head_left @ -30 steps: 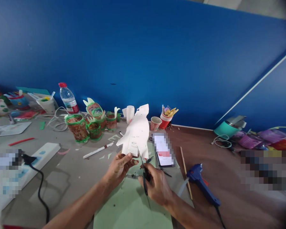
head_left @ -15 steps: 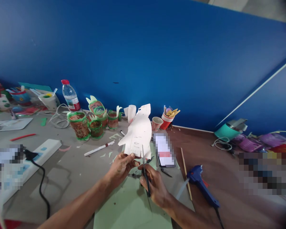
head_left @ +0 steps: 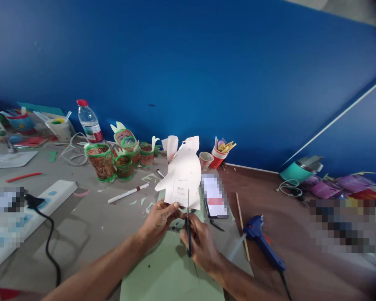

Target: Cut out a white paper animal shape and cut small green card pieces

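My left hand (head_left: pixel 163 217) pinches the lower edge of a white paper cutout (head_left: pixel 183 171), thumb on top. The cutout has an irregular outline with small pencil marks near its lower part, and it is held up above the table. My right hand (head_left: pixel 200 240) is wrapped round the black handles of a pair of scissors (head_left: pixel 189 230). Their narrow blades point up and lie against the lower right part of the paper. Beneath both hands lies a pale green sheet (head_left: pixel 172 271). Small green paper scraps (head_left: pixel 150 206) lie left of the cutout.
A white marker (head_left: pixel 128 193) and several brown, green-rimmed cups (head_left: pixel 100 162) stand or lie to the left, with a water bottle (head_left: pixel 90 123) behind. A phone (head_left: pixel 214 194), a wooden stick (head_left: pixel 242 225) and a blue glue gun (head_left: pixel 263 242) lie right. A power strip (head_left: pixel 58 194) sits far left.
The scissor blades have come closer together, and the handles have swung slightly left. My left hand keeps its hold on the paper. The whole view has shifted a little.
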The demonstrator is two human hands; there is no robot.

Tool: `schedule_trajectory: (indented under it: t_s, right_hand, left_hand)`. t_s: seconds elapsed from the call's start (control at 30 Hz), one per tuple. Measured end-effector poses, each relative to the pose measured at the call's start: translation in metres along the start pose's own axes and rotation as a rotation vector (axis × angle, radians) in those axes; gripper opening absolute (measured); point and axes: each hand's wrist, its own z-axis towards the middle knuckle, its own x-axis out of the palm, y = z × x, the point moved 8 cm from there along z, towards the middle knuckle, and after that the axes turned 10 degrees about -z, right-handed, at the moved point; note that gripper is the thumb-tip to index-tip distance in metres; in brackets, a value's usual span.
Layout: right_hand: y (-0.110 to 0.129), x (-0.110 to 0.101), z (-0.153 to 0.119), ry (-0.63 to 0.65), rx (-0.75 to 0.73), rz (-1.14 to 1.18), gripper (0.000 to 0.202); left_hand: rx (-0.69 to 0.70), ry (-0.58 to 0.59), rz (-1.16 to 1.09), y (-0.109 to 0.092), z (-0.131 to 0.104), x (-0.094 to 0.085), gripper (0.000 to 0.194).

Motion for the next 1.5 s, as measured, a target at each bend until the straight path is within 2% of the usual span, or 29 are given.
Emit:
schedule_trajectory:
  t_s: [0.2,0.4,0.5,0.67,0.97,1.07,1.13,1.23,1.33,1.5]
  right_hand:
    - [0.001,-0.001,0.002,0.001,-0.029,0.087,0.023]
    - [0.003,0.006,0.000,0.069,0.017,0.056,0.019]
    - [0.004,0.005,0.001,0.045,0.034,0.060,0.017]
    - [0.005,0.003,0.001,0.005,0.025,0.082,0.019]
    - [0.004,0.003,-0.003,0.044,0.031,0.124,0.023]
    - [0.000,0.005,-0.005,0.062,0.033,0.140,0.026]
    - [-0.001,0.001,-0.005,0.023,0.020,0.150,0.033]
    - [0.000,-0.013,-0.003,-0.131,-0.032,0.175,0.044]
    - [0.007,-0.027,-0.002,-0.259,-0.108,0.174,0.046]
    - [0.009,-0.030,0.000,-0.234,-0.099,0.151,0.039]
  left_hand:
    - [-0.004,-0.039,-0.045,0.006,0.001,-0.007,0.025]
    - [0.008,0.011,-0.036,0.005,0.002,-0.004,0.023]
    - [-0.003,0.005,-0.047,0.007,0.001,-0.004,0.023]
    - [-0.026,-0.024,-0.078,0.006,-0.001,-0.002,0.024]
    - [-0.015,-0.010,-0.059,0.005,-0.001,-0.001,0.027]
    - [-0.013,-0.041,-0.071,0.000,0.001,-0.004,0.029]
    - [0.000,-0.073,-0.081,-0.004,0.002,-0.007,0.029]
    - [0.023,-0.084,-0.086,-0.008,0.003,-0.009,0.029]
    - [0.024,-0.072,-0.034,-0.006,0.004,-0.012,0.029]
    - [-0.011,-0.047,0.040,0.003,0.003,-0.012,0.029]
